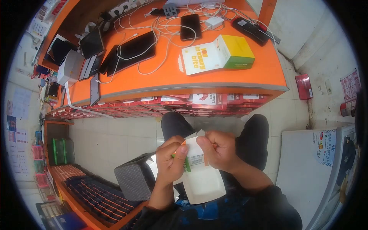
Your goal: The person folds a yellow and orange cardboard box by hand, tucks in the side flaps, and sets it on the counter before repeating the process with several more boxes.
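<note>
Between my two hands, above my lap, is a partly folded paper box, its pale inside facing up and green and orange showing at its edges. My left hand is closed on the box's left side, thumb on top. On the right side, my right hand pinches the box near its far end, with the fingertips partly hidden. A yellow, green and white box with printed words lies on the orange table beyond my hands, its white flap toward the left.
The orange table holds tangled white cables, a black tablet, phones and a grey printer-like device. Red packages fill the space under it. A dark woven bin stands left, a white appliance right.
</note>
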`<state>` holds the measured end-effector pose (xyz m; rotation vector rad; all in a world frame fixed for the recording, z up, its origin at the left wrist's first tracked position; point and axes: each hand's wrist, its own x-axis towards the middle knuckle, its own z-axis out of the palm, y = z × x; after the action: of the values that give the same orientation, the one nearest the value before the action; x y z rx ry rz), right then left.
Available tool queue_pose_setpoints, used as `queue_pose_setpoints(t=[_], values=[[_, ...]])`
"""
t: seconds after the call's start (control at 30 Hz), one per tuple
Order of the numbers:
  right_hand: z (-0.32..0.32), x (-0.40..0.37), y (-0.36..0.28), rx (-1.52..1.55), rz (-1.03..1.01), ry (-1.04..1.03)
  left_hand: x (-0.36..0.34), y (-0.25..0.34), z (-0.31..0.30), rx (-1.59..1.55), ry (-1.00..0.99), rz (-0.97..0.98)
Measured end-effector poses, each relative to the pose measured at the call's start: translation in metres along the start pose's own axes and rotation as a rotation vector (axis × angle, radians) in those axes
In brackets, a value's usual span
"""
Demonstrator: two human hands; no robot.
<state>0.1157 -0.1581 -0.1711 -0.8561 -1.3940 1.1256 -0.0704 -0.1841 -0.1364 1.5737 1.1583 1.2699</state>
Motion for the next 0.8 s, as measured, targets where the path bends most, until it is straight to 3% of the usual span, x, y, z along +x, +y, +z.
queue_pose_setpoints(t=[0.1, 0.17, 0.23, 0.3, 0.33, 0.37, 0.4, 0.43, 0.5, 0.57, 0.6, 0.63, 0.67, 0.7, 0.73, 0.8], values=[[-0.001, 0.008, -0.006, 0.015, -0.098, -0.007, 0.0, -0.003, 0.002, 0.037, 0.101, 0.028], [-0.002, 0.011, -0.011, 0.057, -0.072, -0.116, 0.004, 0.002, 0.003, -0.039, 0.34, -0.058], [-0.008, 0.011, 0.0, -0.076, -0.12, -0.112, -0.002, -0.012, 0.002, 0.008, 0.297, -0.018], [-0.013, 0.009, 0.003, -0.208, -0.162, -0.106, -0.009, -0.023, 0.012, -0.219, 0.269, -0.261], [-0.014, 0.009, 0.003, -0.268, -0.183, 0.005, -0.012, -0.023, 0.011, -0.143, 0.142, -0.318], [-0.016, 0.009, 0.003, -0.328, -0.201, 0.118, -0.017, -0.024, 0.011, -0.146, 0.141, -0.317], [-0.019, 0.01, 0.002, -0.331, -0.202, 0.119, -0.02, -0.025, 0.011, -0.004, 0.009, -0.312], [-0.023, 0.012, -0.001, -0.301, -0.086, 0.115, -0.019, -0.026, 0.012, 0.138, -0.124, -0.302], [-0.024, 0.01, 0.002, -0.27, 0.035, 0.116, -0.017, -0.022, 0.011, 0.149, -0.161, -0.244], [-0.021, 0.004, 0.016, 0.197, 0.44, 0.115, -0.017, -0.013, 0.005, 0.183, -0.139, -0.431], [-0.022, 0.003, 0.015, 0.194, 0.44, 0.112, -0.013, -0.006, 0.004, 0.136, -0.095, -0.43], [-0.022, 0.002, 0.013, 0.365, 0.588, 0.092, -0.007, 0.004, 0.011, 0.135, -0.09, -0.429], [-0.022, 0.001, 0.011, 0.537, 0.735, 0.072, -0.001, 0.016, 0.024, 0.049, 0.117, -0.356], [-0.022, -0.004, 0.015, 0.536, 0.735, 0.068, 0.004, 0.021, 0.033, -0.036, 0.321, -0.28], [-0.023, -0.011, 0.022, 0.552, 0.754, -0.007, 0.008, 0.02, 0.037, -0.036, 0.322, -0.277], [-0.021, -0.017, 0.019, 0.564, 0.77, -0.078, 0.013, 0.018, 0.042, -0.125, 0.617, -0.07]])
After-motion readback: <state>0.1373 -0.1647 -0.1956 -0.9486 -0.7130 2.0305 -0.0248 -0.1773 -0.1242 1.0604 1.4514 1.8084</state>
